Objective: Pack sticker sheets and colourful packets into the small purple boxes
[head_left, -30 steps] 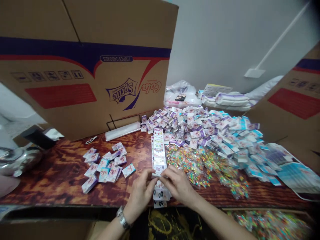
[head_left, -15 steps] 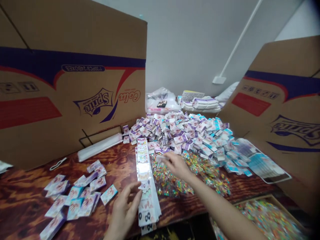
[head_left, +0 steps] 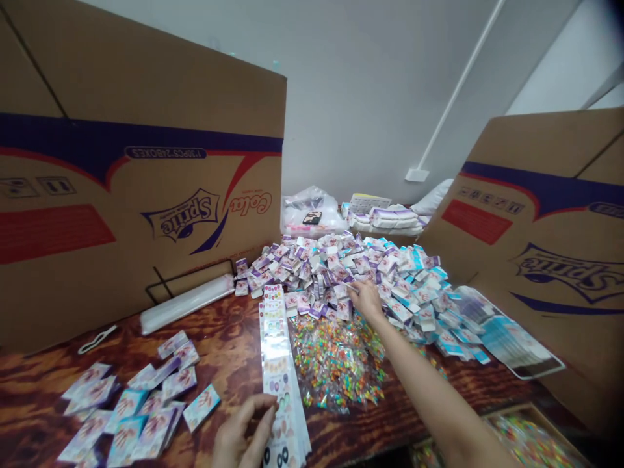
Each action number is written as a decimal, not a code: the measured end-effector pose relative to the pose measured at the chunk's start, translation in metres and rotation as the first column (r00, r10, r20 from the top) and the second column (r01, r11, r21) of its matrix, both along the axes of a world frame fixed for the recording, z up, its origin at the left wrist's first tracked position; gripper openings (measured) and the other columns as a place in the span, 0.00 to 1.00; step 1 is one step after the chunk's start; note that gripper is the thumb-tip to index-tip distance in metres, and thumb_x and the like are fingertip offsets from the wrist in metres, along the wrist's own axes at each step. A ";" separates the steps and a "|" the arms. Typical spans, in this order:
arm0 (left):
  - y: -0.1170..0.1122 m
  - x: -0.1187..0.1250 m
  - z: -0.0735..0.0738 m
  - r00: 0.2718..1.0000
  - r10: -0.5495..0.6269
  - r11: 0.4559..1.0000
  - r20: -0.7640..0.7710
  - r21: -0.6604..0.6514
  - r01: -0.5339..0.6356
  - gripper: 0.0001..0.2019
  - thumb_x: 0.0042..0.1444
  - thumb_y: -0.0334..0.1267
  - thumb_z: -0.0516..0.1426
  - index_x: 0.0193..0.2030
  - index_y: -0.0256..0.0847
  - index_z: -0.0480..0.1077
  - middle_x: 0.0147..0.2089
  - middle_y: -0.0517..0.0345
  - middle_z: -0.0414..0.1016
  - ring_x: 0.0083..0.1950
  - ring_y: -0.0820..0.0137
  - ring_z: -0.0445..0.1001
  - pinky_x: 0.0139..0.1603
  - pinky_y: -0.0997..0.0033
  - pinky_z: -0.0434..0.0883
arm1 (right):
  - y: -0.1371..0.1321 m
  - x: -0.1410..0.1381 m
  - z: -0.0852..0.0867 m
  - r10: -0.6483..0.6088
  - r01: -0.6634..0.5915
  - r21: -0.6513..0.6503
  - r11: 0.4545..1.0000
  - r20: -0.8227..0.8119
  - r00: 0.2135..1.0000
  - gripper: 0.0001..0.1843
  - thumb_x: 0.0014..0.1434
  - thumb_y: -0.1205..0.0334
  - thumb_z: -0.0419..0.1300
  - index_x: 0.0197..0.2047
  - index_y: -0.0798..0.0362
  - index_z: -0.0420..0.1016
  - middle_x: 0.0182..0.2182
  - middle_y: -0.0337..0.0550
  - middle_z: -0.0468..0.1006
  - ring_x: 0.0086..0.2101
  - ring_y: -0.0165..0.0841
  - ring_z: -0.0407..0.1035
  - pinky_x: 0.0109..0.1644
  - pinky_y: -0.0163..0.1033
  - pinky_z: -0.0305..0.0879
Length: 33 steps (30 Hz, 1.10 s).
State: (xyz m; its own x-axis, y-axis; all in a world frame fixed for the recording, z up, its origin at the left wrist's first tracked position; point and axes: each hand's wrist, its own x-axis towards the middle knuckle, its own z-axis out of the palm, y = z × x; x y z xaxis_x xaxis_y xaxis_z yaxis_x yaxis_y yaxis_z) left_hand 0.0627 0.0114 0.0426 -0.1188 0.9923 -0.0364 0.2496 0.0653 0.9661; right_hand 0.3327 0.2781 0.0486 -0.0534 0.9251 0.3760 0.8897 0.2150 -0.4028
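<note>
My left hand [head_left: 246, 430] is beside the stack of long nail-sticker strips [head_left: 277, 364], thumb and fingers curled but apart at its left edge. My right hand [head_left: 366, 300] reaches into the heap of small white, purple and blue boxes [head_left: 312, 260]. Its fingertips are pinched at the edge of one small box [head_left: 342, 291], partly hidden by the fingers. Under the right forearm lies a pile of small clear packets with colourful candy-like pieces [head_left: 336, 364]. A group of filled-looking small boxes [head_left: 131, 413] lies on the table at left.
Large cardboard cartons [head_left: 214, 162] stand at left and right. A clear plastic sleeve bundle [head_left: 188, 304] lies by the left carton. Flat printed sheets [head_left: 517, 344] lie at right. An open box of packets [head_left: 531, 442] sits low at the right. Plastic bags [head_left: 314, 211] are at the back.
My right hand has moved from above the packets forward to the box heap. My left hand stays by the strips. The view has tilted slightly upward.
</note>
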 end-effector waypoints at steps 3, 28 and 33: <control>0.000 0.000 0.008 0.998 -0.016 1.000 0.059 -0.008 0.016 0.15 0.54 0.50 0.56 0.37 0.41 0.74 0.35 0.53 0.77 0.38 0.65 0.75 0.38 0.73 0.72 | -0.024 -0.005 0.028 0.150 -0.150 0.011 0.989 -0.015 0.989 0.10 0.58 0.62 0.55 0.33 0.56 0.76 0.30 0.47 0.72 0.35 0.38 0.67 0.41 0.41 0.63; -0.022 -0.023 0.062 0.938 -0.116 0.992 0.328 -0.002 0.123 0.17 0.50 0.40 0.60 0.47 0.38 0.67 0.45 0.50 0.72 0.45 0.65 0.71 0.40 0.69 0.71 | -0.160 -0.027 0.044 0.399 -0.500 -0.071 0.863 -0.513 0.760 0.14 0.61 0.54 0.53 0.40 0.54 0.73 0.30 0.42 0.74 0.29 0.31 0.66 0.31 0.34 0.63; -0.027 -0.016 0.049 0.919 -0.052 0.997 0.391 -0.037 0.072 0.21 0.50 0.42 0.60 0.51 0.38 0.66 0.48 0.47 0.72 0.46 0.63 0.72 0.42 0.67 0.71 | -0.138 -0.020 0.005 0.356 -0.423 -0.130 0.897 -0.358 0.863 0.19 0.62 0.51 0.49 0.43 0.56 0.72 0.31 0.43 0.75 0.29 0.32 0.66 0.31 0.34 0.62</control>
